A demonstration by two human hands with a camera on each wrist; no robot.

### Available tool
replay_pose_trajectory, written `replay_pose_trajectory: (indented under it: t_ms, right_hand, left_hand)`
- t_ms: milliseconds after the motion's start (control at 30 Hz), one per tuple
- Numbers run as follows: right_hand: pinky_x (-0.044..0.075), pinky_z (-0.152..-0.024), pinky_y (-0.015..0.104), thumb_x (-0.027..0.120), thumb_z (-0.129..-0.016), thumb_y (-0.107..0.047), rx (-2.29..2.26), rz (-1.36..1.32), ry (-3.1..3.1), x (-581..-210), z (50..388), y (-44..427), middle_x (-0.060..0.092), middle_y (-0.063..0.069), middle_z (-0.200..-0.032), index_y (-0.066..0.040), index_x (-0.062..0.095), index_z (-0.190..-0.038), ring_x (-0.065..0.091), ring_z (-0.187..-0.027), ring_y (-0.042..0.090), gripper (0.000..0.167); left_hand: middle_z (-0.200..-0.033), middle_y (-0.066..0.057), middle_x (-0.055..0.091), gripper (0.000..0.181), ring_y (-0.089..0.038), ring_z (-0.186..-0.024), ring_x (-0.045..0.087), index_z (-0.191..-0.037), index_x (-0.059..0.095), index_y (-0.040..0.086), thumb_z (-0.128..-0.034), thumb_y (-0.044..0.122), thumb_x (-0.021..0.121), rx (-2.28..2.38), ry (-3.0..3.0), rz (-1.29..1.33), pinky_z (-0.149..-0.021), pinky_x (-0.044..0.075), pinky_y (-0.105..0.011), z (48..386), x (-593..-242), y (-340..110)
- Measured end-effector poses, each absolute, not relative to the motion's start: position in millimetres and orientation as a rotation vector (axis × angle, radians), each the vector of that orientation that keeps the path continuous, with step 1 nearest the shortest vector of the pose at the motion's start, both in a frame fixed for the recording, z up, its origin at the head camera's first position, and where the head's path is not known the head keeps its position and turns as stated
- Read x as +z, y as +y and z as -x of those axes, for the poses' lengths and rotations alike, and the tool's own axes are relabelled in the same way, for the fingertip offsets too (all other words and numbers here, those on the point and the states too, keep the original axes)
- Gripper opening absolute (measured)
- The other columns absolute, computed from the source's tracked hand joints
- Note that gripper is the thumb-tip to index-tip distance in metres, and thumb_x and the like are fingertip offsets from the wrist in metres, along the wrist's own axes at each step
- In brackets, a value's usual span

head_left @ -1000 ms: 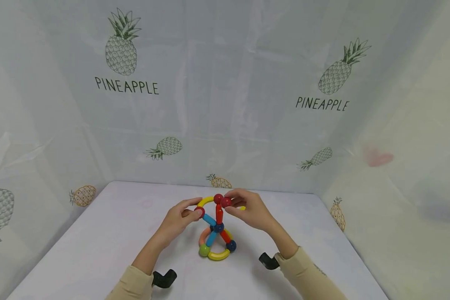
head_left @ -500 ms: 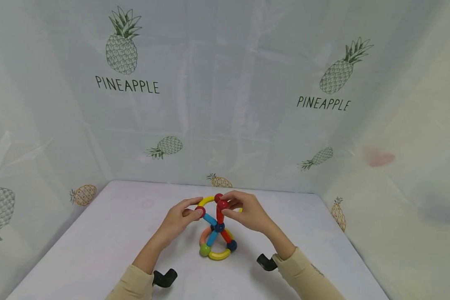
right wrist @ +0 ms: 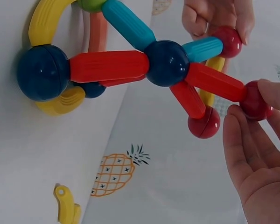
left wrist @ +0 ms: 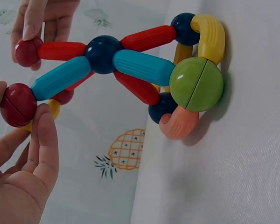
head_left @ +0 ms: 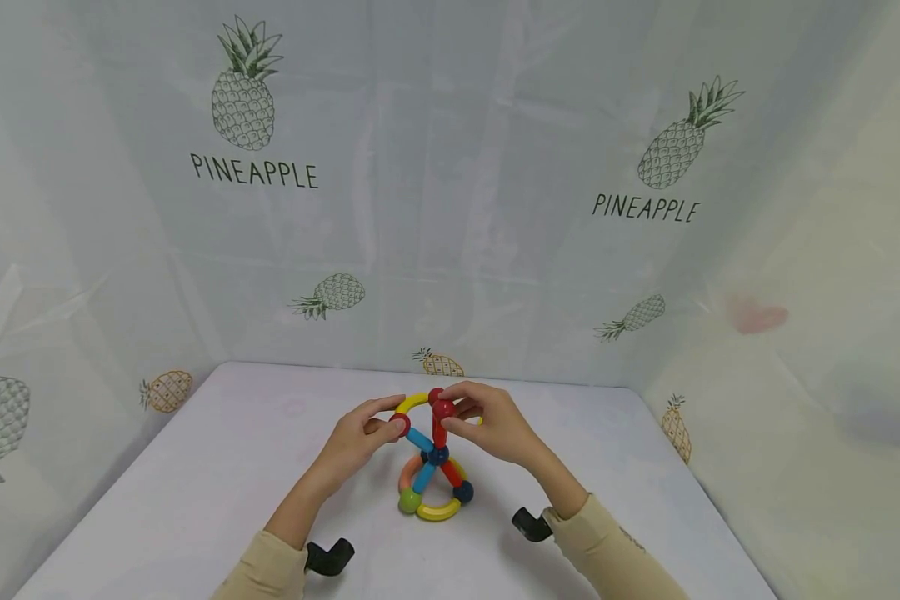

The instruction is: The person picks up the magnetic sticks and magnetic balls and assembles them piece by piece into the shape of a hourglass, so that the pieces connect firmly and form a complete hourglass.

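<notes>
A toy of coloured rods and balls stands on the table, joined at a dark blue centre ball (head_left: 438, 455). My left hand (head_left: 352, 442) pinches a red ball (left wrist: 18, 105) at the tip of a light blue rod (left wrist: 60, 78). Between thumb and fingers, my right hand (head_left: 498, 419) pinches another red ball (right wrist: 255, 100), which meets the end of a red rod (right wrist: 218, 81). Behind it a third red ball (right wrist: 204, 122) joins a red rod and a yellow curved piece (head_left: 412, 402). Below, a green ball (left wrist: 196, 84) and dark blue balls link curved pieces into a base ring.
Loose yellow curved pieces (right wrist: 65, 205) lie on the white table (head_left: 195, 500) beyond my right hand. Black bent parts (head_left: 330, 557) sit by both sleeves. A pineapple-printed curtain (head_left: 450, 208) hangs behind the table.
My right hand has shifted slightly left and down, bringing its red ball over the end of the upper red rod. The left hand has kept its hold on the other red ball.
</notes>
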State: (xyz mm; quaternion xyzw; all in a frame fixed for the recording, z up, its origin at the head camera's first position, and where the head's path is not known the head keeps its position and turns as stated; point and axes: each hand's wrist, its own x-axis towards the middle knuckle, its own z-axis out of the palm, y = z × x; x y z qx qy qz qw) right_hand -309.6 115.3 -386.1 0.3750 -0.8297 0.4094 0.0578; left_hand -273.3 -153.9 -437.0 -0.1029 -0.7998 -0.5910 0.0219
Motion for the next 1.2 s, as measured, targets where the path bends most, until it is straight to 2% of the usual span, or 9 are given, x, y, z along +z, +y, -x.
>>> replay_pose_trajectory:
  t_ms: [367,533,767,933,1200]
  right_hand:
    - [0.062,-0.092,0.034,0.080,-0.096,-0.010,1.249,-1.149,-2.512,-385.7,311.1,115.4,0.072,0.001,-0.127,-0.013,0.069,-0.131,0.074,-0.102,0.013,0.036]
    - [0.062,-0.092,0.032,0.080,-0.096,-0.010,1.241,-1.159,-2.509,-386.2,311.7,115.9,0.072,0.001,-0.128,-0.014,0.069,-0.131,0.074,-0.102,0.013,0.037]
    - [0.062,-0.092,0.037,0.081,-0.096,-0.010,1.253,-1.176,-2.499,-386.4,312.0,117.7,0.072,0.001,-0.128,-0.013,0.069,-0.132,0.074,-0.101,0.015,0.039]
    - [0.062,-0.091,0.035,0.081,-0.095,-0.012,1.231,-1.184,-2.501,-387.1,312.0,121.3,0.071,0.000,-0.129,-0.015,0.068,-0.134,0.074,-0.101,0.013,0.041]
    - [0.062,-0.092,0.032,0.082,-0.095,-0.015,1.147,-1.128,-2.526,-389.9,317.8,139.1,0.072,0.000,-0.129,-0.016,0.067,-0.134,0.073,-0.100,0.010,0.041]
  left_hand:
    - [-0.131,-0.001,0.068,0.055,-0.016,-0.104,0.074,-0.151,0.060,0.029,-0.0998,0.046,0.073,-1.828,-2.479,0.321,-0.106,0.050,-0.064,274.3,-437.7,-154.8]
    - [-0.131,0.000,0.068,0.055,-0.017,-0.104,0.074,-0.151,0.060,0.030,-0.0999,0.045,0.073,-1.826,-2.481,0.317,-0.107,0.050,-0.064,273.7,-437.5,-154.3]
    - [-0.131,0.000,0.068,0.055,-0.018,-0.105,0.073,-0.151,0.060,0.030,-0.0999,0.046,0.073,-1.823,-2.480,0.320,-0.106,0.051,-0.062,273.7,-437.8,-154.2]
    - [-0.133,-0.002,0.067,0.055,-0.022,-0.108,0.074,-0.151,0.060,0.030,-0.0997,0.046,0.073,-1.834,-2.475,0.316,-0.106,0.050,-0.063,274.0,-438.0,-153.7]
    - [-0.142,-0.004,0.063,0.055,-0.017,-0.105,0.075,-0.152,0.059,0.026,-0.1007,0.043,0.073,-1.827,-2.469,0.325,-0.108,0.050,-0.064,272.0,-436.4,-154.0]
